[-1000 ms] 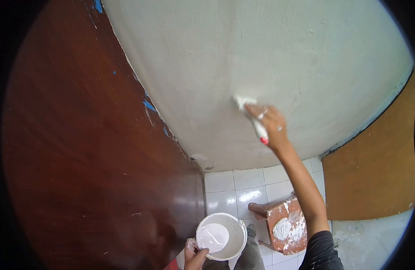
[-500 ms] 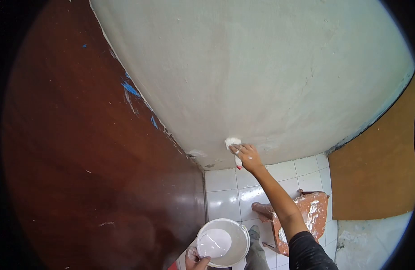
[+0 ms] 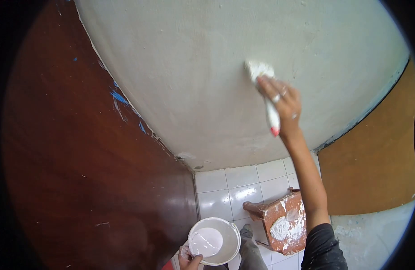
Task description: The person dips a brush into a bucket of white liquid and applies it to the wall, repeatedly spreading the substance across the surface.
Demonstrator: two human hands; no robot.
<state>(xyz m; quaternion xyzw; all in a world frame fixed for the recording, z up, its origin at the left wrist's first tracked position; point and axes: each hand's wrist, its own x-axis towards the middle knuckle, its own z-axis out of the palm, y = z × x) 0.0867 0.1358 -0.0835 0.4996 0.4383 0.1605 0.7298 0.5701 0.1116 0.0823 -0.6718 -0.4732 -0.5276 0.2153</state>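
My right hand is closed round a paintbrush with a white handle and red tip. Its white, paint-covered bristles are at the pale wall, slightly blurred by motion. At the bottom, my left hand grips the rim of a white bucket, which has pale, whitish paint inside. The fingers of that hand show white smears.
A reddish-brown plastic stool, splattered with white, stands on the white tiled floor at lower right. A dark red-brown panel fills the left. Another brown panel is at right.
My right hand and the paintbrush have moved up the wall and a little right, from near the floor edge. The view has shifted slightly. My left hand still holds the bucket.
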